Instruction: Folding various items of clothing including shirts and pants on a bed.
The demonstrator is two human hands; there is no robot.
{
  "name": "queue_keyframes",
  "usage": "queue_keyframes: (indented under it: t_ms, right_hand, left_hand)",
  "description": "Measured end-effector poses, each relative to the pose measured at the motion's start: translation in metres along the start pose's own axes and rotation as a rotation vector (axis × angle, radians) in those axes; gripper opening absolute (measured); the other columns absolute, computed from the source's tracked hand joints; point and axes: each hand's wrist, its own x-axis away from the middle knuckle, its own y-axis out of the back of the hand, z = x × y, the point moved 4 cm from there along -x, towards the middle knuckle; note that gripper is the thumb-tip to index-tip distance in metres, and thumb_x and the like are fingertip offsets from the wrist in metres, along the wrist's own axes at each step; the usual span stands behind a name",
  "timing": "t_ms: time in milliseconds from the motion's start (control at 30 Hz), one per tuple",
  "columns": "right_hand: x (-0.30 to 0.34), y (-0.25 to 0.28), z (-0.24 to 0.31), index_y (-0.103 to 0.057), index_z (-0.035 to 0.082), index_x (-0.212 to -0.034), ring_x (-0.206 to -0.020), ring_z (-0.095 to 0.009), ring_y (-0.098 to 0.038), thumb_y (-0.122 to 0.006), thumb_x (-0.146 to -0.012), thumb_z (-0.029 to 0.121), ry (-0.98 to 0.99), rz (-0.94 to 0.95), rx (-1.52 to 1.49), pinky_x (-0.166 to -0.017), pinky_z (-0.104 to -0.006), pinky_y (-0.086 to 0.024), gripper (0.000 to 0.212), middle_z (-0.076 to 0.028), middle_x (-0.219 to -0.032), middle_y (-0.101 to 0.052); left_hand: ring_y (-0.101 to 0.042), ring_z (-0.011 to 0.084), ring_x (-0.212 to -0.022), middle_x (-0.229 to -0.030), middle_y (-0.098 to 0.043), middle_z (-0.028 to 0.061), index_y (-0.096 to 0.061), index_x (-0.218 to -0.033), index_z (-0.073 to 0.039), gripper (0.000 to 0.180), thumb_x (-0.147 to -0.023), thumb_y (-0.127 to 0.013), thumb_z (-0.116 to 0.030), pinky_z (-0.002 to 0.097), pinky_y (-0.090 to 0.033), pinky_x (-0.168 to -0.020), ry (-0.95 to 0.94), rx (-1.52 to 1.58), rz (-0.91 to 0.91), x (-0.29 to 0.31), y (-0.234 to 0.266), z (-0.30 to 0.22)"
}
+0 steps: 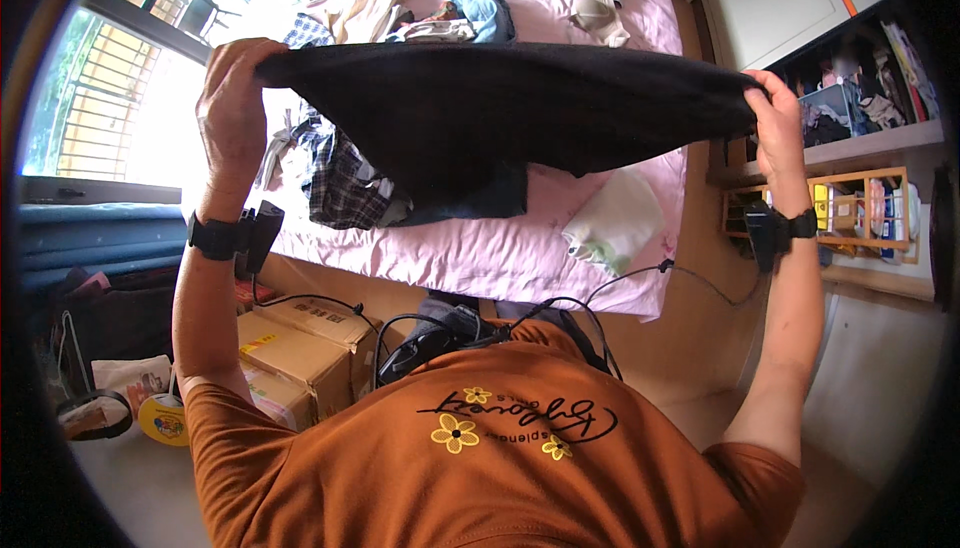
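Left hand (pixel 236 108) at ten o'clock and right hand (pixel 779 120) at two, fingers closed, are gripping the black cloth (pixel 480 108) I am spreading at twelve; a slipping pinch risks dropping an end.

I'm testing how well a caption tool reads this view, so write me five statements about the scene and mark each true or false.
1. The left hand grips one end of the black cloth. True.
2. The right hand hangs free, holding nothing. False: it grips the other end of the black cloth.
3. The bra lies on the bed. True.
4. The plaid cloth lies to the right of the white cloth. False: it lies to the left.
5. The T-shirt is orange-brown. True.
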Motion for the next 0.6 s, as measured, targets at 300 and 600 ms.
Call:
queue_keyframes:
  t_ms: [300, 600]
  right_hand:
    - [-0.022, 0.025, 0.044, -0.069, 0.002, -0.104, -0.057, -0.003, -0.048, -0.052, -0.088, 0.002, 0.292, -0.127, 0.578, -0.05, -0.0193, -0.04, 0.023, 0.003, -0.076, -0.061]
    - [-0.024, 0.066, 0.022, -0.062, 0.008, -0.115, -0.072, -0.008, -0.062, -0.055, -0.096, 0.016, -0.234, -0.175, -0.108, -0.055, -0.0185, -0.048, 0.023, -0.002, -0.097, -0.068]
  left_hand:
    - [-0.058, 0.015, -0.099, -0.112, -0.062, 0.01, -0.065, -0.109, 0.0, 0.022, -0.091, -0.053, 0.003, 0.0283, -0.043, -0.091, 0.324, 0.798, 0.111, -0.001, 0.026, 0.022]
    - [-0.051, 0.03, -0.087, -0.08, -0.053, 0.0096, -0.055, -0.085, 0.0, 0.037, -0.064, -0.081, -0.016, 0.0383, -0.043, -0.074, -0.071, 0.293, 0.497, 0.007, 0.039, -0.027]
